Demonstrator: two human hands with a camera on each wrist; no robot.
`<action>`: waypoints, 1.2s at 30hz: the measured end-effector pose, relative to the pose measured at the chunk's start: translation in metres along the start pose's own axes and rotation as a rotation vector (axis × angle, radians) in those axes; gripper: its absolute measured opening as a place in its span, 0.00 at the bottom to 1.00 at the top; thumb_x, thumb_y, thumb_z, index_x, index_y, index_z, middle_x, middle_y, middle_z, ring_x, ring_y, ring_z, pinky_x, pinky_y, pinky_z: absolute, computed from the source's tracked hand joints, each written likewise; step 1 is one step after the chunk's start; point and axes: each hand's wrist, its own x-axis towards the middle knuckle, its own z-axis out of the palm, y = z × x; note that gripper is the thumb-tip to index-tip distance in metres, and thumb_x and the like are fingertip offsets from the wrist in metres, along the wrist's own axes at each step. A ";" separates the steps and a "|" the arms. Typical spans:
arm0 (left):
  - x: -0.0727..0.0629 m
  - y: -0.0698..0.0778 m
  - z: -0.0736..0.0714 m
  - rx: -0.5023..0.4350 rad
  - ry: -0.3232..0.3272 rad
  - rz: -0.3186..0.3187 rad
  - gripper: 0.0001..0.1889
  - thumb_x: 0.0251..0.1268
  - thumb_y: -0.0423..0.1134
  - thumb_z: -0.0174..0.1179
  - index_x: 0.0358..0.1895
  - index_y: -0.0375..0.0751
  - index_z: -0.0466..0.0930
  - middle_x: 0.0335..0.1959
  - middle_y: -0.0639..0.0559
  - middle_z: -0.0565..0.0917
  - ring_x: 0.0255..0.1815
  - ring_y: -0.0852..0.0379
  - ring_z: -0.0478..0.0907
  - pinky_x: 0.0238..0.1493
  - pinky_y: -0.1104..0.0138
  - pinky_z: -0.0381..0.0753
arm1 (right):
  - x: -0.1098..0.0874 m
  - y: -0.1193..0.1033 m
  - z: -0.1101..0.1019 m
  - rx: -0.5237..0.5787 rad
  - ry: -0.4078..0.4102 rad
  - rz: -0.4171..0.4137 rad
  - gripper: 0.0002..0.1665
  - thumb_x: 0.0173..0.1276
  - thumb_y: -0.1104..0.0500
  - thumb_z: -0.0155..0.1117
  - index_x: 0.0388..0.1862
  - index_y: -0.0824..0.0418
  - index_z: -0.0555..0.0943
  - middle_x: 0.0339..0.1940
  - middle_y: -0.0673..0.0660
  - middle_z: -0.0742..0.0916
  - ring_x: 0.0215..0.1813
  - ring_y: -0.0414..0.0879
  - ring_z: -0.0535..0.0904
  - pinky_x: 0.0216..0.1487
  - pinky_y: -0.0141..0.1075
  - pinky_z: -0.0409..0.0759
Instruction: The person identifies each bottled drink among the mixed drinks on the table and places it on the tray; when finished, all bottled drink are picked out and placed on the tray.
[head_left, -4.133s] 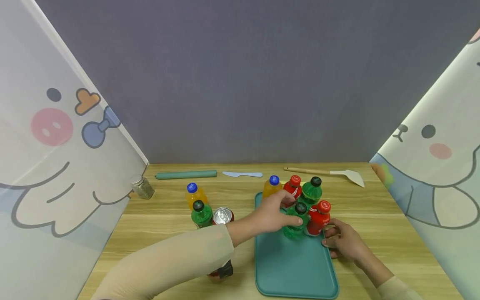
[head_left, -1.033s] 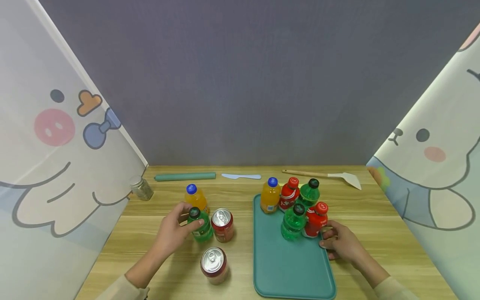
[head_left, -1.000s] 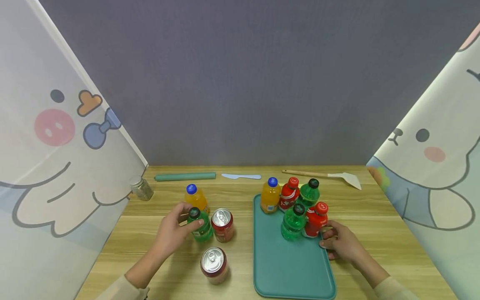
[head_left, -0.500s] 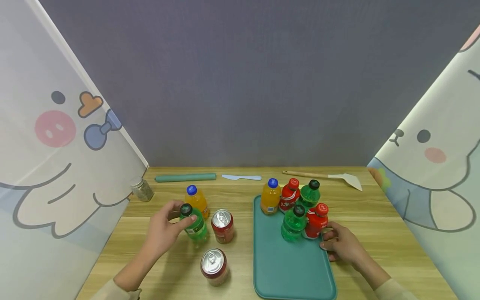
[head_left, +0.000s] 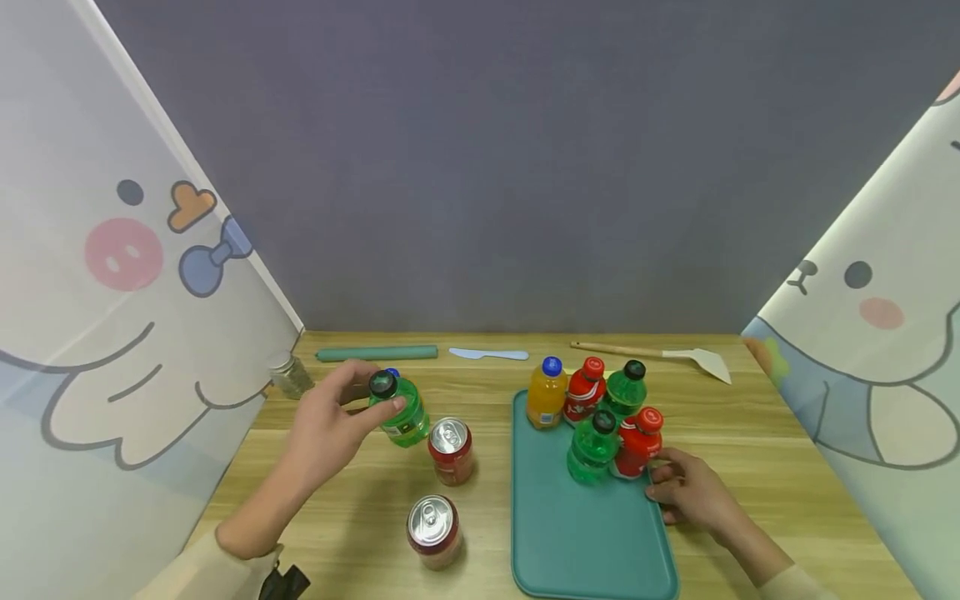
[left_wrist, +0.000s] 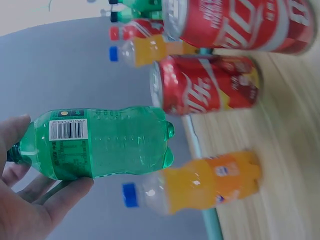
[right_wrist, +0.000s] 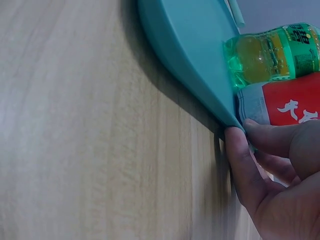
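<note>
My left hand (head_left: 326, 425) holds a green plastic bottle (head_left: 408, 423) by its upper part, lifted off the table and tilted. In the left wrist view, fingers and thumb grip around its neck end. An orange juice bottle (left_wrist: 210, 185) stands beyond it, mostly hidden in the head view. My right hand (head_left: 692, 490) pinches the right rim of a teal tray (head_left: 592, 546) between thumb and fingers. On the tray's back part stand an orange bottle (head_left: 547, 398), two red bottles including a front one (head_left: 637, 450), and two green ones including a front one (head_left: 592, 454).
Two red soda cans, a rear one (head_left: 453, 462) and a front one (head_left: 437, 540), stand between my left hand and the tray. Along the back lie a teal roll (head_left: 377, 353), a pale blue knife (head_left: 487, 354) and a spatula (head_left: 652, 350). A spice jar (head_left: 291, 377) stands left.
My left hand came back from over the tray, gripped the green bottle beside the rear can and raised it from the table. My right hand has stayed at the tray's rim.
</note>
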 end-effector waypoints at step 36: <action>0.048 0.054 0.120 -0.192 -0.455 -0.036 0.18 0.59 0.42 0.77 0.49 0.48 0.80 0.48 0.54 0.84 0.50 0.50 0.85 0.49 0.59 0.87 | -0.008 -0.002 -0.002 0.025 -0.047 0.002 0.41 0.64 0.71 0.69 0.73 0.75 0.64 0.47 0.65 0.82 0.40 0.51 0.84 0.33 0.45 0.89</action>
